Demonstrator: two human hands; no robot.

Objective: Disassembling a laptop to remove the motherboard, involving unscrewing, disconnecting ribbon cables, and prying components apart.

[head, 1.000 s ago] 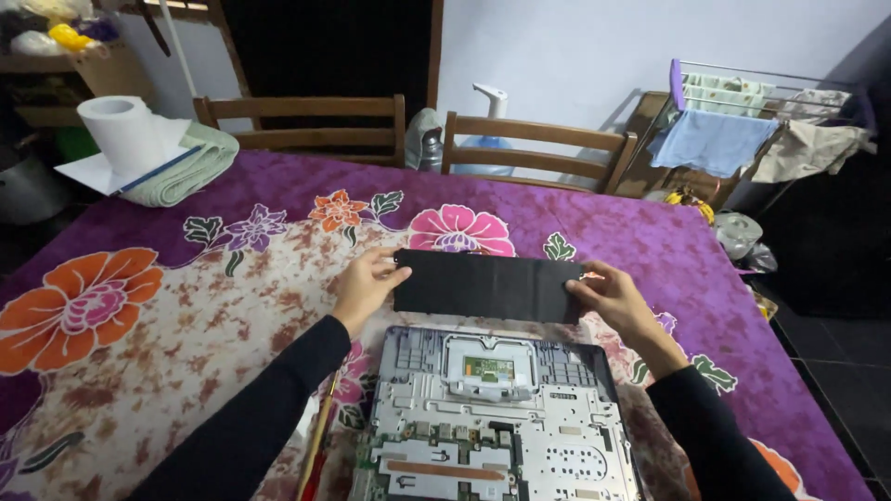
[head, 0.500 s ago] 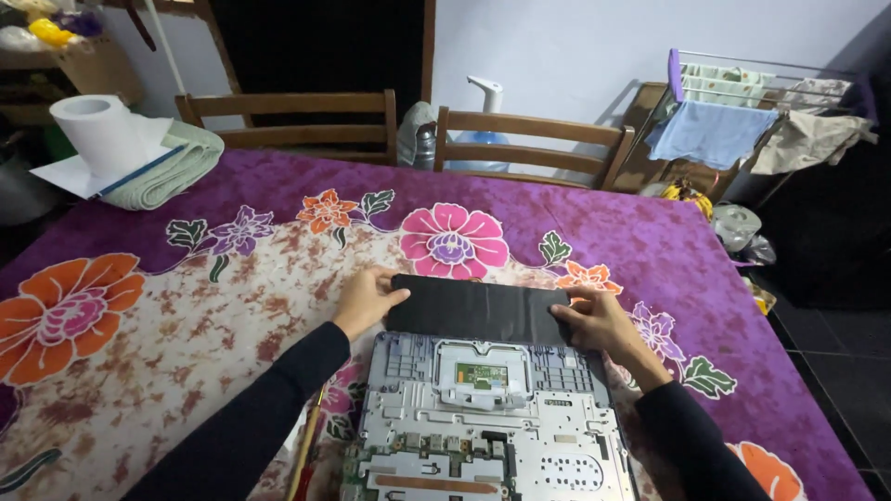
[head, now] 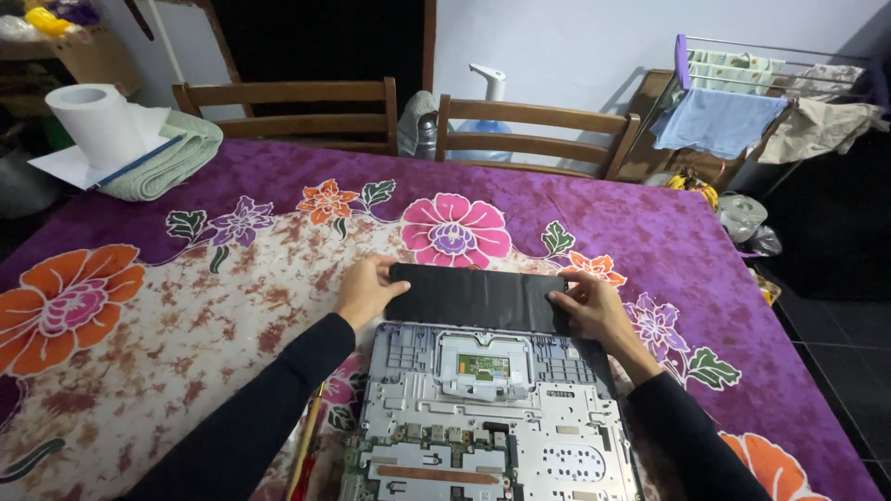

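An opened laptop chassis (head: 492, 417) lies bottom-up on the table, showing its grey frame, touchpad board and circuit board. A long flat black battery pack (head: 473, 297) sits across its far edge. My left hand (head: 367, 289) grips the pack's left end. My right hand (head: 594, 306) grips the right end, fingers curled over its corner. Both arms wear black sleeves.
The table carries a purple floral cloth (head: 186, 306). A paper roll (head: 97, 125) and a folded green towel (head: 172, 158) lie at the far left. A screwdriver (head: 306, 455) rests beside the laptop. Two wooden chairs (head: 529, 130) and a drying rack (head: 770, 93) stand beyond.
The black pack has come closer to the laptop's far edge, with both hands staying on its ends. The camera view has shifted slightly.
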